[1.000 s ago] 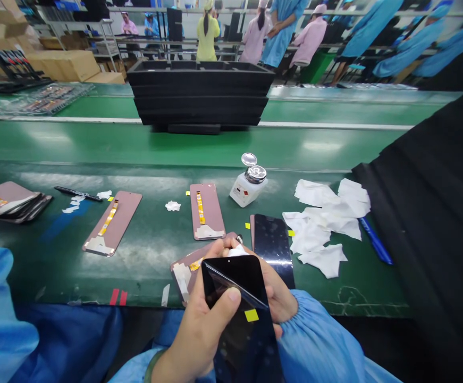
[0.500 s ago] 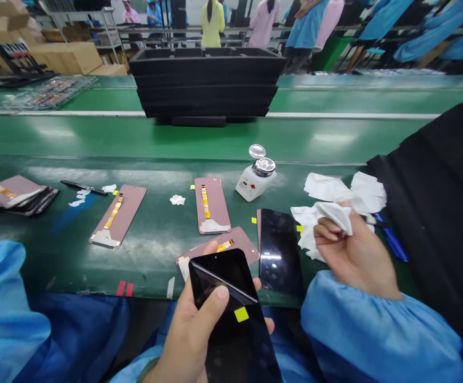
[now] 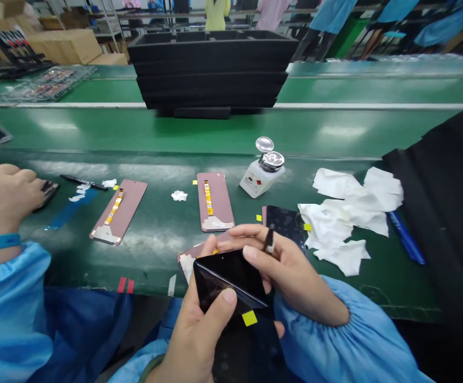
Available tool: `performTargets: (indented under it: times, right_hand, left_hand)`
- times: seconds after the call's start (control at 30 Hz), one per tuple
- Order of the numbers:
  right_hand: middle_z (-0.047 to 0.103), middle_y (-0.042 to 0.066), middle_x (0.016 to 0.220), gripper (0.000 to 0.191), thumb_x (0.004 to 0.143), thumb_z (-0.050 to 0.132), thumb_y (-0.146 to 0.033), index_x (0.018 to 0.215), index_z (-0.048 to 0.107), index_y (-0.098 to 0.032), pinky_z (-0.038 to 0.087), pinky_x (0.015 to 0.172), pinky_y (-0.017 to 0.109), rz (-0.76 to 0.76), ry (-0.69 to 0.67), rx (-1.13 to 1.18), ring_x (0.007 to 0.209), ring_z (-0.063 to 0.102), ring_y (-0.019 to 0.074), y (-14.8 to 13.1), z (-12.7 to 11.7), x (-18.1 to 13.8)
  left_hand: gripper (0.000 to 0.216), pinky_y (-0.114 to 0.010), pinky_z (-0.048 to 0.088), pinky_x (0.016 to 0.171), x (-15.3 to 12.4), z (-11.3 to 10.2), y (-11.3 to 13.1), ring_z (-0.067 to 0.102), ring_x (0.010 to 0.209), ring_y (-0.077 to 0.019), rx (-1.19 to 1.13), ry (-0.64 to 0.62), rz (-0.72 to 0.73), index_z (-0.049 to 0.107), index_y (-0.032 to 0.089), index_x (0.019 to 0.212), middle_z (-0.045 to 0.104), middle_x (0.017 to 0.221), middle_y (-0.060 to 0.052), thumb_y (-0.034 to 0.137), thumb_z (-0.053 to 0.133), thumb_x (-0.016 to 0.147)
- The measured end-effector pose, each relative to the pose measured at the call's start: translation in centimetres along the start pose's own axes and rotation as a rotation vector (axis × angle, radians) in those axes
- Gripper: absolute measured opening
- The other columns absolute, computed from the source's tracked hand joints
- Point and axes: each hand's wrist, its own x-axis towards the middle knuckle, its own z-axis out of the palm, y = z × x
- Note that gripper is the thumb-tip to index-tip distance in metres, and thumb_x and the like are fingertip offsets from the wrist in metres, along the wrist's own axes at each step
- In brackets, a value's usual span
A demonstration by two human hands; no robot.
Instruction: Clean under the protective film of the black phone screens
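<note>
My left hand (image 3: 197, 330) grips a black phone screen (image 3: 243, 346) from below, its thumb lying across the glossy face. A yellow tab (image 3: 249, 318) sticks to this screen. My right hand (image 3: 291, 271) closes on the upper right corner, thumb on the face and the other fingers around the top edge. Something dark, with a pale spot, sits on one right finger; I cannot tell what it is. Behind my hands lie a pink-backed screen (image 3: 185, 260), partly covered, and a black screen (image 3: 285, 221). White wipes (image 3: 335, 223) are spread to the right.
Further pink-backed screens (image 3: 217, 205) lie on the green bench (image 3: 163, 239). A white dispenser bottle (image 3: 261, 173) has its lid raised. Black trays (image 3: 211, 74) are stacked behind. A blue pen (image 3: 406, 239) lies right. Another person's hand (image 3: 8, 197) reaches in at left.
My right hand has moved left from the wipes to the screen's corner; the wipe it held no longer shows in it. The other person's hand has come further into view.
</note>
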Motion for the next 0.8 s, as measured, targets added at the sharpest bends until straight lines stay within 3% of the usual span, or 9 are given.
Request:
performTargets:
  times: [0.1, 0.2, 0.3, 0.37, 0.43, 0.53, 0.7, 0.8]
  right_hand:
    - [0.073, 0.003, 0.104, 0.029, 0.088, 0.063, -0.037, 0.113, 0.057, -0.026, 0.051, 0.059, 0.016, 0.038, -0.122, 0.07, 0.085, 0.068, 0.0117, 0.1, 0.5, 0.7]
    - [0.073, 0.001, 0.109, 0.023, 0.088, 0.064, -0.033, 0.111, 0.059, -0.027, 0.052, 0.083, 0.021, 0.031, -0.156, 0.131, 0.1, 0.067, 0.0118, 0.2, 0.3, 1.2]
    - [0.074, 0.001, 0.107, 0.021, 0.088, 0.065, -0.033, 0.108, 0.061, -0.028, 0.051, 0.089, 0.023, 0.06, -0.176, 0.147, 0.106, 0.065, 0.0136, 0.2, 0.3, 1.4]
    - [0.074, 0.002, 0.108, 0.021, 0.086, 0.066, -0.035, 0.106, 0.063, -0.028, 0.053, 0.085, 0.023, 0.089, -0.18, 0.15, 0.097, 0.068, 0.0129, 0.1, 0.5, 1.6]
    - [0.074, 0.002, 0.109, 0.022, 0.085, 0.067, -0.036, 0.105, 0.063, -0.028, 0.055, 0.069, 0.018, 0.129, -0.177, 0.162, 0.08, 0.069, 0.0099, 0.0, 0.6, 1.7]
    - [0.074, 0.003, 0.105, 0.023, 0.085, 0.067, -0.037, 0.105, 0.063, -0.027, 0.044, 0.043, 0.008, 0.187, -0.181, 0.196, 0.063, 0.065, 0.0062, 0.0, 0.8, 1.7]
    - [0.074, 0.003, 0.104, 0.024, 0.084, 0.068, -0.036, 0.106, 0.064, -0.027, 0.037, 0.038, 0.005, 0.169, -0.196, 0.215, 0.055, 0.061, 0.0039, 0.1, 0.8, 1.7]
    - [0.075, 0.004, 0.1, 0.024, 0.084, 0.068, -0.036, 0.106, 0.064, -0.027, 0.037, 0.038, 0.006, 0.162, -0.191, 0.201, 0.054, 0.059, 0.0042, 0.2, 0.7, 1.9]
  left_hand:
    - [0.074, -0.048, 0.057, 0.085, -0.1, -0.2, 0.1, 0.063, 0.11, -0.0294, 0.003, 0.061, -0.01, 0.027, 0.049, 0.144, 0.052, 0.141, -0.003, 0.024, 0.066, 0.085]
    - [0.073, -0.051, 0.055, 0.087, -0.2, -0.3, 0.2, 0.064, 0.109, -0.0295, 0.003, 0.08, 0.003, 0.027, 0.051, 0.143, 0.048, 0.144, -0.003, 0.024, 0.064, 0.086]
    - [0.07, -0.055, 0.052, 0.09, -0.3, -0.3, 0.2, 0.062, 0.111, -0.0311, -0.022, 0.094, -0.001, 0.031, 0.052, 0.141, 0.04, 0.15, 0.0, 0.023, 0.064, 0.086]
    - [0.068, -0.054, 0.049, 0.095, -0.4, -0.3, 0.1, 0.06, 0.115, -0.0309, -0.035, 0.116, 0.004, 0.035, 0.051, 0.14, 0.036, 0.153, 0.002, 0.022, 0.064, 0.086]
    - [0.065, -0.05, 0.045, 0.102, -0.3, -0.4, 0.1, 0.054, 0.123, -0.0294, -0.043, 0.132, 0.047, 0.04, 0.047, 0.139, 0.035, 0.153, 0.003, 0.02, 0.065, 0.085]
    - [0.062, -0.045, 0.041, 0.107, -0.1, -0.5, 0.0, 0.049, 0.128, -0.0266, -0.06, 0.123, 0.082, 0.046, 0.046, 0.136, 0.041, 0.15, 0.005, 0.018, 0.066, 0.084]
    - [0.064, -0.045, 0.043, 0.106, 0.1, -0.4, 0.1, 0.055, 0.123, -0.0253, -0.082, 0.097, 0.087, 0.046, 0.045, 0.136, 0.052, 0.142, 0.004, 0.014, 0.066, 0.084]
    - [0.075, -0.048, 0.047, 0.1, 0.1, -0.3, 0.2, 0.061, 0.115, -0.0263, -0.079, 0.115, 0.057, 0.033, 0.046, 0.142, 0.055, 0.139, 0.0, 0.013, 0.066, 0.083]
